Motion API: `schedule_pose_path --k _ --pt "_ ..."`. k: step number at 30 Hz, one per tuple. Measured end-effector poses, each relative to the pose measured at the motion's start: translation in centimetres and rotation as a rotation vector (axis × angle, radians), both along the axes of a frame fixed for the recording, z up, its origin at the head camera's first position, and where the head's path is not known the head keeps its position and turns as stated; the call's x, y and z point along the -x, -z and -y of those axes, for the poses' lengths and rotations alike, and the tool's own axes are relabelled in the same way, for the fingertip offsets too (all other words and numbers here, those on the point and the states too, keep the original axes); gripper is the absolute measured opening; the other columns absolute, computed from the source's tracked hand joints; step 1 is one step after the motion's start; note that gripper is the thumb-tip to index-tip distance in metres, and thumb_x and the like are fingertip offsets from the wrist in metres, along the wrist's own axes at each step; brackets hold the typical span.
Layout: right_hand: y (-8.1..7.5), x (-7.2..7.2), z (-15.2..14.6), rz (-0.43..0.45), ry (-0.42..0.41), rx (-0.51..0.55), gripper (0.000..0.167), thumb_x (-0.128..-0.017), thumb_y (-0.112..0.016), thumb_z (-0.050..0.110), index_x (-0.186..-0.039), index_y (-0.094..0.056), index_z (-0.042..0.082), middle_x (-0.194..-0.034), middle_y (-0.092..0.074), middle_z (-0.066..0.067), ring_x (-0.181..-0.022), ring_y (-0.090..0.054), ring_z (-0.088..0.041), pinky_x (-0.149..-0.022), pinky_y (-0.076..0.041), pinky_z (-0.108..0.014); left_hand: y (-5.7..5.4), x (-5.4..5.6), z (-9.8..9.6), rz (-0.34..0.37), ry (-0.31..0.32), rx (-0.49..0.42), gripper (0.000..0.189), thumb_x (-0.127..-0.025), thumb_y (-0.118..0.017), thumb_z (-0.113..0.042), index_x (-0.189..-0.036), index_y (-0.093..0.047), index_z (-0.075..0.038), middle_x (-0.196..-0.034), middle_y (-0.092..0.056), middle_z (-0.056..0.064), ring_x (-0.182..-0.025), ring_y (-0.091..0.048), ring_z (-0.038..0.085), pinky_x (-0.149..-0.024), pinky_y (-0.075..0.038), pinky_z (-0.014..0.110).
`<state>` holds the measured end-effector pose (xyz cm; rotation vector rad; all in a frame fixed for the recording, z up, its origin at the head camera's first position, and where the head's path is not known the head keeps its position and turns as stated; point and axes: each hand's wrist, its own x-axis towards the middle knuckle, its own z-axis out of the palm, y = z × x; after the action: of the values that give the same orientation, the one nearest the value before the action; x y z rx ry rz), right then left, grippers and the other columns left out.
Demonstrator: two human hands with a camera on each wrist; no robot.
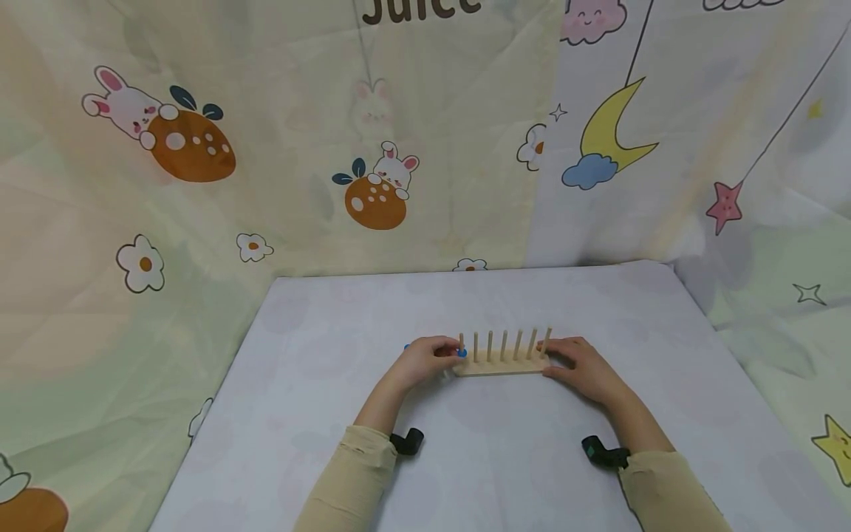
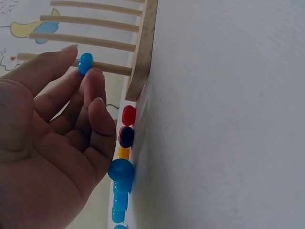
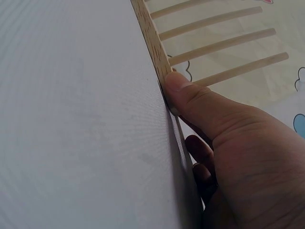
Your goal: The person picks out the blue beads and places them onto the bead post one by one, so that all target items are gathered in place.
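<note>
A wooden peg board (image 1: 501, 366) with a row of several upright pegs stands on the table between the two hands. At its left end, my left hand (image 1: 428, 358) has its thumb and fingertips at a small blue bead (image 2: 86, 63), which sits around the end peg (image 2: 112, 68), partway along it. The other fingers of this hand are curled. At the opposite end, my right hand (image 1: 585, 369) grips the board, its thumb (image 3: 177, 82) on the front edge of the base (image 3: 155, 47) and the other fingers behind, partly hidden.
Beyond the left hand, loose beads lie in a line: a red bead (image 2: 129, 115), a dark blue bead (image 2: 126, 137), a yellow bead (image 2: 123, 152), a larger blue bead (image 2: 120, 169) and several more blue ones. A white cloth (image 1: 505, 458) covers the table; a patterned curtain (image 1: 452, 170) hangs behind.
</note>
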<state>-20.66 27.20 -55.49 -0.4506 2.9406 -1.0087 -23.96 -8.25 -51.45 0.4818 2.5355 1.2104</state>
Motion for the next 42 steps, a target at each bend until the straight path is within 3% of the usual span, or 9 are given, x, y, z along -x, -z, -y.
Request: schedule_pose_path --k 8,13,18,27,42 --pt "0.1 0.0 0.0 0.0 0.007 0.009 0.052 -0.085 -0.075 0.045 -0.131 -0.062 0.023 -0.134 -0.058 -0.01 -0.125 -0.048 -0.034 -0.104 -0.037 -0.061 -0.3 -0.1 0.1 -0.011 0.066 0.052 0.037 -0.09 -0.071 -0.037 -0.121 -0.07 -0.018 -0.094 -0.067 -0.007 -0.083 -0.059 0.009 -0.073 -0.049 0.027" --pt "0.1 0.0 -0.1 0.002 0.002 0.015 0.053 -0.085 -0.074 0.047 -0.131 -0.062 0.023 -0.134 -0.059 -0.009 -0.125 -0.048 -0.033 -0.104 -0.037 -0.061 0.0 -0.2 0.1 0.032 0.065 0.034 0.038 -0.091 -0.07 -0.036 -0.124 -0.068 -0.016 -0.095 -0.068 -0.005 -0.078 -0.062 0.008 -0.071 -0.051 0.027" --pt "0.0 0.0 0.0 -0.004 0.0 0.016 0.052 -0.085 -0.075 0.044 -0.131 -0.062 0.023 -0.134 -0.059 -0.009 -0.125 -0.048 -0.033 -0.104 -0.037 -0.061 0.8 0.0 0.2 0.025 0.078 0.045 0.036 -0.091 -0.07 -0.034 -0.122 -0.068 -0.016 -0.095 -0.068 -0.006 -0.076 -0.063 0.007 -0.07 -0.052 0.025" --pt "0.0 -0.1 0.0 -0.013 0.003 0.009 0.053 -0.086 -0.074 0.043 -0.132 -0.062 0.021 -0.134 -0.059 -0.011 -0.124 -0.049 -0.034 -0.104 -0.037 -0.061 1.3 0.4 0.4 0.013 0.095 0.075 0.033 -0.093 -0.069 -0.031 -0.123 -0.068 -0.018 -0.097 -0.069 -0.007 -0.079 -0.063 0.006 -0.071 -0.052 0.024" --pt "0.2 0.0 0.0 -0.035 0.002 0.027 0.05 -0.085 -0.076 0.04 -0.13 -0.063 0.023 -0.131 -0.061 -0.009 -0.121 -0.05 -0.032 -0.102 -0.038 -0.06 1.0 0.4 0.3 0.013 0.095 0.103 0.031 -0.093 -0.069 -0.028 -0.121 -0.069 -0.016 -0.096 -0.068 -0.007 -0.078 -0.061 0.006 -0.07 -0.051 0.024"
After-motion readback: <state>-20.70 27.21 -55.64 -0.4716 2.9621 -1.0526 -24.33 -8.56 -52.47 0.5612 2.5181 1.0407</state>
